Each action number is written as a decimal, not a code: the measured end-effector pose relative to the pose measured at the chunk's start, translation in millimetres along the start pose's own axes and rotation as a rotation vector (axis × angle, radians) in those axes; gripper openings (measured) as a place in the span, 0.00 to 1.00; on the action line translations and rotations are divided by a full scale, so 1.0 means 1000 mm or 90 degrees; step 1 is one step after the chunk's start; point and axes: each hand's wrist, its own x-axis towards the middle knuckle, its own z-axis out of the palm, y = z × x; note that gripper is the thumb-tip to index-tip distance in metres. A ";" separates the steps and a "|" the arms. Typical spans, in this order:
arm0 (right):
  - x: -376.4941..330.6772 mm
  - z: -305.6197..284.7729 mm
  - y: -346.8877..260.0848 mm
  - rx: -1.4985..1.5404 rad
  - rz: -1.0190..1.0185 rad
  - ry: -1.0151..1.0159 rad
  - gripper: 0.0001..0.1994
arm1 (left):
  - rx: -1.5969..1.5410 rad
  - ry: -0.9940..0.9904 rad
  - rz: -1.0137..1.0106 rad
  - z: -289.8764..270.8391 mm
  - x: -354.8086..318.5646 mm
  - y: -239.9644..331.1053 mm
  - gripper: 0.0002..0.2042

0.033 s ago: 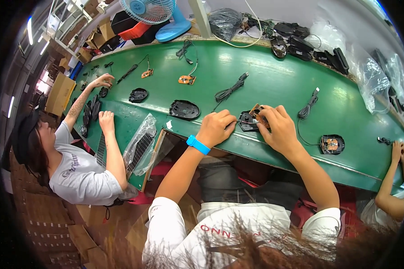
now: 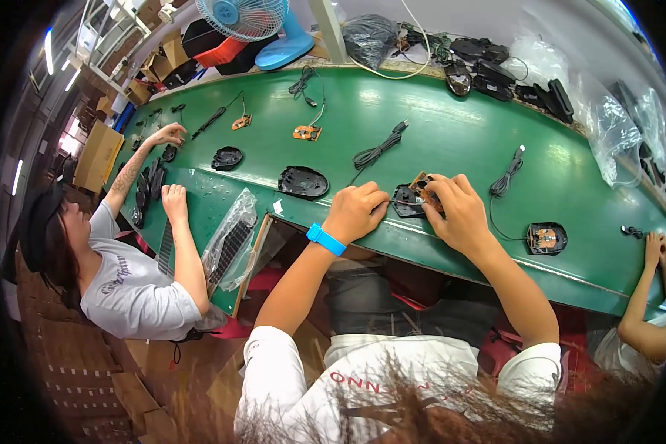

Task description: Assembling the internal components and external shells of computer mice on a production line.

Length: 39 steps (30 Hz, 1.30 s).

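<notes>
In front of me on the green bench lies a black mouse shell. My right hand is closed on an orange circuit board, which it holds tilted over the shell. Beside the shell's left edge is my left hand, its fingers pinched together on the mouse cable, which runs in under the hand and reappears at the fingertips. Most of this cable lies in a tied black bundle beyond my left hand. The board's lower part is hidden behind my right fingers.
Right of me sits another mouse shell with a board inside and a cable bundle. To the left are an empty shell and a loose board. Co-workers sit on both sides. A blue fan and plastic bags line the back.
</notes>
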 end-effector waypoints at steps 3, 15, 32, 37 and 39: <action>0.005 0.000 -0.006 -0.007 -0.015 0.002 0.15 | 0.028 -0.038 0.005 -0.005 0.003 0.001 0.03; 0.000 -0.018 -0.010 -0.055 0.043 -0.149 0.13 | -0.036 -0.129 -0.059 -0.009 0.012 0.001 0.04; 0.008 -0.027 0.011 -0.029 0.079 -0.190 0.13 | -0.024 0.094 -0.084 0.024 -0.016 0.082 0.21; 0.007 -0.030 0.015 -0.020 0.075 -0.183 0.15 | 0.018 0.093 -0.105 0.030 -0.014 0.088 0.22; 0.007 -0.032 0.016 -0.007 0.077 -0.205 0.15 | 0.030 0.089 -0.104 0.030 -0.014 0.089 0.22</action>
